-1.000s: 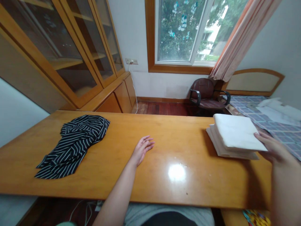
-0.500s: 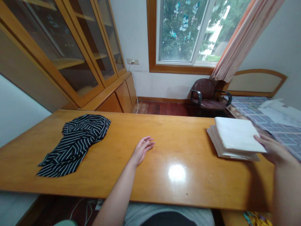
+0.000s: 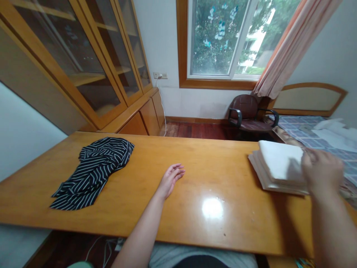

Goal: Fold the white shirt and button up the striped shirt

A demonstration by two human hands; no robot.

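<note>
Hands well apart over the wooden table [image 3: 212,223]. The left hand [image 3: 171,178] rests on the bare wood near the middle of the frame, fingers loose and stretched out, holding nothing. The right hand [image 3: 322,171] is over at the right edge of the frame, blurred, fingers curled at the near right corner of the white folded stack [image 3: 279,165]. It meets the top layer, but the blur hides whether it actually grips, so I cannot tell. The stack sits on the table's right end, right of centre in the frame, with pale layers fanned slightly under the white top one. Far off at the left of the frame, a black-and-white striped garment [image 3: 96,167] lies crumpled on the tabletop. Upper centre, a window [image 3: 220,37] shows green trees, with a pink curtain [image 3: 290,48] hanging at its right. A dark armchair [image 3: 248,113] stands below it. A glass-fronted cabinet [image 3: 83,63] fills the upper left.
</note>
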